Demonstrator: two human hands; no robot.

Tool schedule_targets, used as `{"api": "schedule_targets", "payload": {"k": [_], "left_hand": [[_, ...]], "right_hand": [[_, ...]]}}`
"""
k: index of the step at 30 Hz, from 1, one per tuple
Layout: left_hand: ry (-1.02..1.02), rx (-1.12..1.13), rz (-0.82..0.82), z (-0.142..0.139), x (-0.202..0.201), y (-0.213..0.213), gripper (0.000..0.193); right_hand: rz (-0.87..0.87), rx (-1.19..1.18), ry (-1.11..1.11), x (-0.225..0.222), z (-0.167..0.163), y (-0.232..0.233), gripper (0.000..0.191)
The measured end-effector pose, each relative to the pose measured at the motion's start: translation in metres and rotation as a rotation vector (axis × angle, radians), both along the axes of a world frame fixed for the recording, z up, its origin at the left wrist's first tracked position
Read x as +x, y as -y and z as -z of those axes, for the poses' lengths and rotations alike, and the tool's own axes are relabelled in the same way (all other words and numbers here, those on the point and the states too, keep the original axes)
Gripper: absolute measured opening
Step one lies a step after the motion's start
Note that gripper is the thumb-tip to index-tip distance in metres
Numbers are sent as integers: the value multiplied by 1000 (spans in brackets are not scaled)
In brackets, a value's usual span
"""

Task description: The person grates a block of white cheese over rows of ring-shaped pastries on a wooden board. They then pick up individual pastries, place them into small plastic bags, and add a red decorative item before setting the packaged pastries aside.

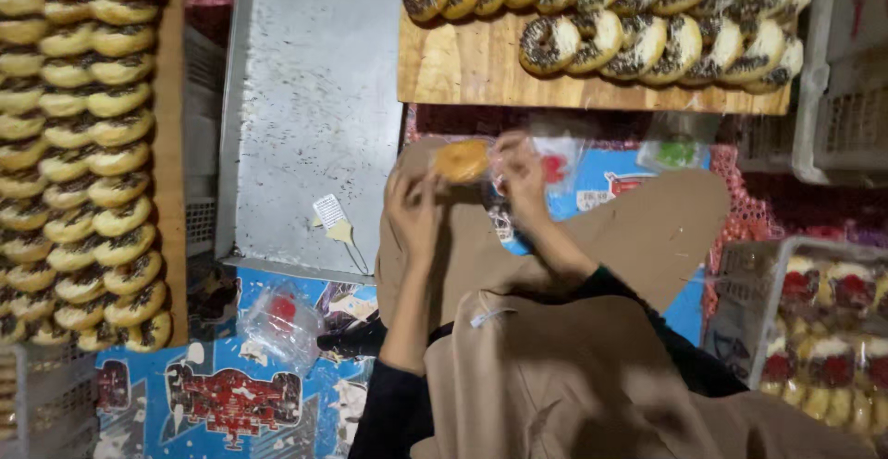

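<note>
The bagging step seemed in hand: the left hand [413, 211] pinched a donut [462, 160] at its near edge, fingers closed on it, while the right hand [520, 174] gripped a clear bag [555, 158] just right of it. Next, the bag's mouth would need holding wide for the donut to slide in. The donut looked golden, plain-topped, held above the lap, near the board [462, 70].

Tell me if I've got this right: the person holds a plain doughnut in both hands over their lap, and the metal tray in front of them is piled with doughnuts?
Not quite. In the head view the metal tray holds no doughnuts. The left hand and right hand do hold the plain doughnut over the lap.
</note>
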State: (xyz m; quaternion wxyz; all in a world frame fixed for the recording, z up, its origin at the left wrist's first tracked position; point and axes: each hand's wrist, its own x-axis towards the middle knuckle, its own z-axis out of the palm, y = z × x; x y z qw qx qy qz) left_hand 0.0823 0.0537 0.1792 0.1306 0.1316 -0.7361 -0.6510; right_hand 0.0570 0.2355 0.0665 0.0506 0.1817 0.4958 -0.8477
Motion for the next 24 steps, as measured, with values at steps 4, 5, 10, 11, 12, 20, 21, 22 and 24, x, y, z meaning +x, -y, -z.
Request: {"api": "schedule_targets", "payload": {"k": [4, 5, 10, 11, 12, 20, 21, 22, 24], "left_hand": [[382, -77, -27, 80, 64, 33, 27], [378, -23, 8, 95, 67, 38, 26], [185, 55, 185, 135, -14, 11, 33], [219, -60, 200, 138, -40, -4, 28], [254, -175, 216, 140, -62, -21, 24], [105, -1449, 475, 120, -87, -92, 56], [111, -1351, 551, 117, -81, -94, 66], [114, -1249, 627, 114, -76, -95, 76], [145, -1184, 700, 110, -68, -97, 88]], "right_hand": [[-436, 305, -230, 70, 65, 4, 15], [-607, 154, -85, 74, 71, -7, 18], [-135, 1183, -86, -19, 59, -106, 16], [-263, 1487, -161, -41, 50, -119, 29], [-400, 1786, -237, -59, 40, -126, 45], [-733, 1899, 16, -96, -10, -107, 18], [-801, 1847, 101, -97, -13, -108, 20], [-842, 1812, 136, -97, -14, -108, 28], [-899, 1748, 198, -97, -15, -109, 46]]}}
